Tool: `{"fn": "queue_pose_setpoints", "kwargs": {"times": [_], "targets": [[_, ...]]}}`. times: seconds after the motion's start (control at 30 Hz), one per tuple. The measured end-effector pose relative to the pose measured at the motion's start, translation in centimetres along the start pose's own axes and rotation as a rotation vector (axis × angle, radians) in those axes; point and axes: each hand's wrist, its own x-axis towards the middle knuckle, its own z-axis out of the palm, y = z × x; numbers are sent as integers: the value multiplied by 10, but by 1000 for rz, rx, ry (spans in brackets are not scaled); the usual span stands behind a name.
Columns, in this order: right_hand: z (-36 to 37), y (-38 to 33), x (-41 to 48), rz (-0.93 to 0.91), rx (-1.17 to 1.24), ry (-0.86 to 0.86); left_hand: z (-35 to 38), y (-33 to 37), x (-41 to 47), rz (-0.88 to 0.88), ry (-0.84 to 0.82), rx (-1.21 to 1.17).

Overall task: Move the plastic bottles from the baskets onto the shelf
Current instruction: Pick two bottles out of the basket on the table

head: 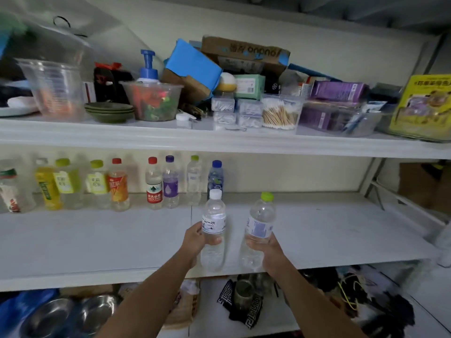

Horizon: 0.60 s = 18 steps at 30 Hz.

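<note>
My left hand (195,242) grips a clear bottle with a white cap (213,215) upright over the front of the white middle shelf (97,240). My right hand (268,250) grips a clear bottle with a lime-green cap (260,223), also upright, just to the right of the first. A row of several plastic bottles (117,184) with red, green, purple and blue caps stands along the back left of the same shelf. No basket is in view.
The upper shelf (219,140) is crowded with plastic cups, green plates, a pump bottle, boxes and cotton swabs. Below the middle shelf lie steel bowls (51,315), a woven item and dark cloths. The middle shelf's right half (329,228) is bare white board.
</note>
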Motion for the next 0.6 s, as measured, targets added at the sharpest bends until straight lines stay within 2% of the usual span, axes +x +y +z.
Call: {"fn": "queue_pose_setpoints", "kwargs": {"times": [0.33,0.6], "targets": [[-14,17,54,22,9,-63,24,-21,57,-12,-53,10],[-19,28,94,-2,-34,5,31,-26,97,-2,-152,19]]}}
